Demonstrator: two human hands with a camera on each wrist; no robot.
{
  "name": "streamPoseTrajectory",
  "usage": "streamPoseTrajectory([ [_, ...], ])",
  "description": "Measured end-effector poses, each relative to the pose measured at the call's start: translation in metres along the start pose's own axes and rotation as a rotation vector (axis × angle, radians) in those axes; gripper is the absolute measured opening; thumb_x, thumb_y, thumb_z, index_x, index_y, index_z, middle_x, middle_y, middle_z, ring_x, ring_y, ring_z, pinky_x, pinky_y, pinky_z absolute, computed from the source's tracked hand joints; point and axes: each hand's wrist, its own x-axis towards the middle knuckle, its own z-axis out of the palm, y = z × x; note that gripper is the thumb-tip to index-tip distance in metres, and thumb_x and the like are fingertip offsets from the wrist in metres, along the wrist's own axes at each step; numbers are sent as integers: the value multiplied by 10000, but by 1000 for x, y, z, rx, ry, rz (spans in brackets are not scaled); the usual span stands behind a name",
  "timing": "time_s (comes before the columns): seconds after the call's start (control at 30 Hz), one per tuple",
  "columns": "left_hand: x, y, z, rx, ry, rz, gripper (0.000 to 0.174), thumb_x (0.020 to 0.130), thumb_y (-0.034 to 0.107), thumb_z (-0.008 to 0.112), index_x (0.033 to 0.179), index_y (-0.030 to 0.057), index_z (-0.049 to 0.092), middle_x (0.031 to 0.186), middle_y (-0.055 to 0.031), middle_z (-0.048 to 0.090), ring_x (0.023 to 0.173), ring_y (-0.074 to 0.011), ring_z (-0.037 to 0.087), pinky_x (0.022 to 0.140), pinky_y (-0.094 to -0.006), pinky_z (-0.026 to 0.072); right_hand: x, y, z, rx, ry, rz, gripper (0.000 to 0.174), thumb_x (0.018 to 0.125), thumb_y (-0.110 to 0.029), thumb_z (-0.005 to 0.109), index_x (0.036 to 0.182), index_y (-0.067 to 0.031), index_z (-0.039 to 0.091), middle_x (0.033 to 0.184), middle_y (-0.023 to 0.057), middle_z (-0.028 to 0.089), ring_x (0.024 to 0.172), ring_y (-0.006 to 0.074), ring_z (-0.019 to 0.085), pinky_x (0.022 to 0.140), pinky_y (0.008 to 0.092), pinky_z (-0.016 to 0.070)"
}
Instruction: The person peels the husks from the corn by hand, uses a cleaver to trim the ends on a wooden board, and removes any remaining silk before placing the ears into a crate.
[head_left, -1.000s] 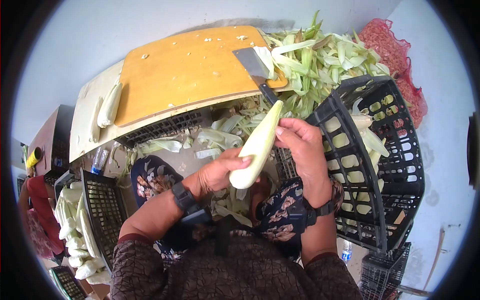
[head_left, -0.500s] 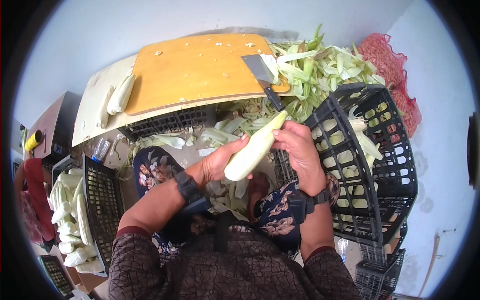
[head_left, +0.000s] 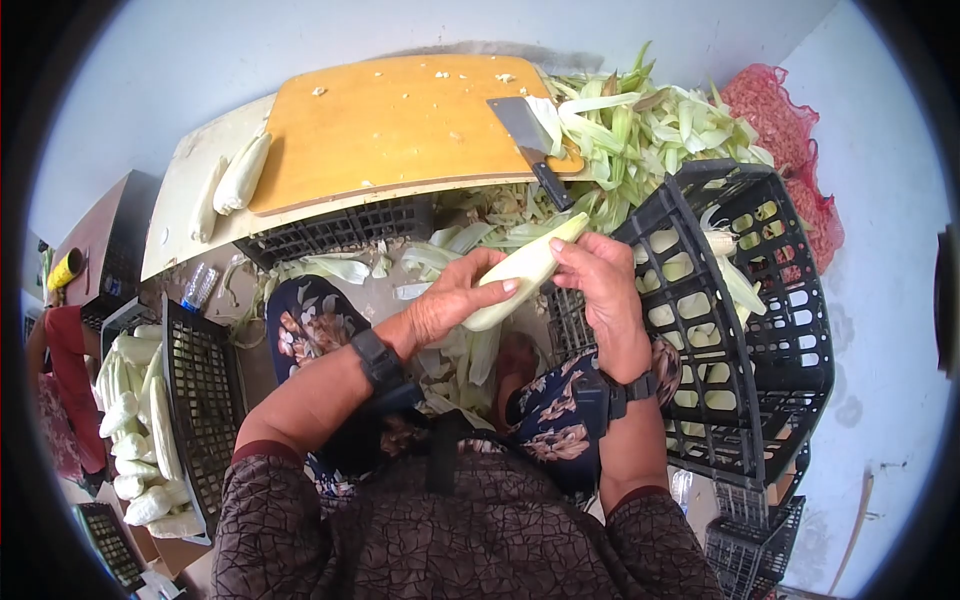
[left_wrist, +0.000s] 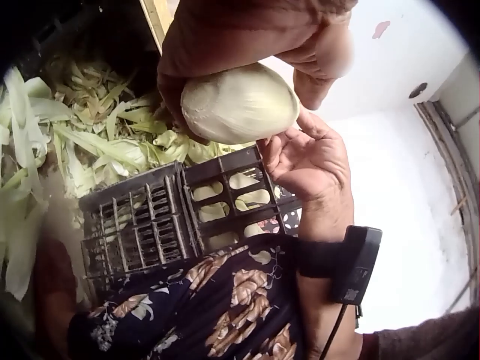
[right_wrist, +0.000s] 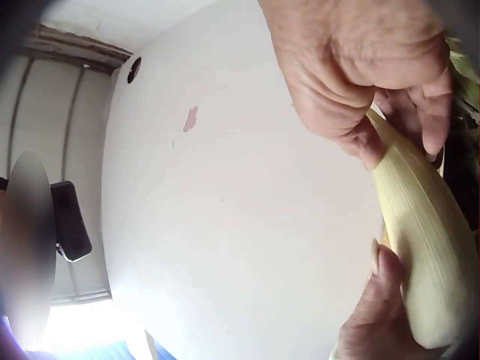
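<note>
A pale green ear of corn [head_left: 530, 272] in its husk is held between both hands over the lap. My left hand [head_left: 450, 297] grips its thick lower end, the thumb lying along the near side; the left wrist view shows the rounded base [left_wrist: 240, 105]. At the narrow upper end, my right hand [head_left: 605, 285] pinches the husk between thumb and fingers. In the right wrist view the husk [right_wrist: 427, 232] is smooth and wraps the ear closely. Loose husks [head_left: 485, 355] lie on the floor below the hands.
An orange cutting board [head_left: 390, 130] bears a cleaver [head_left: 520, 125]; two ears [head_left: 243, 175] lie to its left. Behind the right hand stand a black crate [head_left: 745, 400] and a husk pile [head_left: 650, 130]. At left, another crate [head_left: 205, 380] holds several ears [head_left: 130, 415].
The ear has tilted closer to level, its lower end rising. My left thumb left its surface half a second ago and lies on it again now. The right hand stays at the narrow end.
</note>
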Motion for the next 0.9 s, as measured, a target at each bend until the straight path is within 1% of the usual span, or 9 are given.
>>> streamPoseTrajectory([
  [0.13,2,-1,-3,-7,-13,28,424,823,273,603,1126,18,448,964,-61,562,853,-110,539,721,-231,446,0,0,1,5,30,-2,210,797,-132,602,902,49,618,771,64,625,622,92,566,541,186,440],
  [0.2,2,-1,-6,-234,-55,-44,377,847,240,576,1134,27,455,974,-38,566,854,-117,559,736,-225,455,-2,-4,2,20,9,-11,201,802,-119,594,908,51,614,771,65,625,624,95,570,541,188,441],
  [0.23,2,-2,-7,-232,-54,-44,377,847,240,576,1134,27,455,974,-38,566,854,-117,559,736,-225,455,-3,-5,3,36,-13,-22,192,807,-106,587,913,52,611,771,65,625,626,98,573,542,190,442],
  [0.3,4,-4,-9,-362,-28,-63,336,872,217,537,1140,29,459,1006,-69,578,875,-156,587,759,-252,478,-2,-1,5,38,-12,-37,186,808,-93,582,918,55,607,769,67,625,626,101,576,541,192,441],
  [0.43,6,-10,-12,-392,-34,-69,319,888,213,508,1146,30,464,1041,-103,580,892,-191,605,778,-285,494,0,6,5,-36,-48,-55,179,817,-74,569,936,60,585,807,95,632,676,124,607,536,191,455],
  [0.53,6,-10,-10,-407,-13,-73,321,889,219,503,1144,26,471,1055,-121,578,891,-207,611,782,-295,498,-2,4,10,-91,-30,-22,156,823,-65,557,913,58,590,783,97,628,652,118,599,526,193,453],
  [0.6,5,-7,-7,-396,65,-92,290,888,244,513,1087,34,525,912,-33,601,779,-88,574,678,-222,475,0,6,11,-111,-28,-22,146,824,-63,555,897,58,592,766,95,626,634,114,593,517,193,450],
  [0.73,4,-9,-9,-375,63,-119,290,878,236,530,1087,35,531,909,-32,601,775,-89,570,671,-221,469,1,11,13,-108,2,-29,115,800,-50,558,805,54,604,662,68,605,552,89,566,471,187,429],
  [0.9,3,-10,-8,-281,25,-82,344,845,212,573,1122,19,507,912,-46,598,778,-94,562,679,-225,458,2,14,12,-98,10,-27,111,787,-37,541,755,55,595,640,75,602,531,92,563,461,190,432],
])
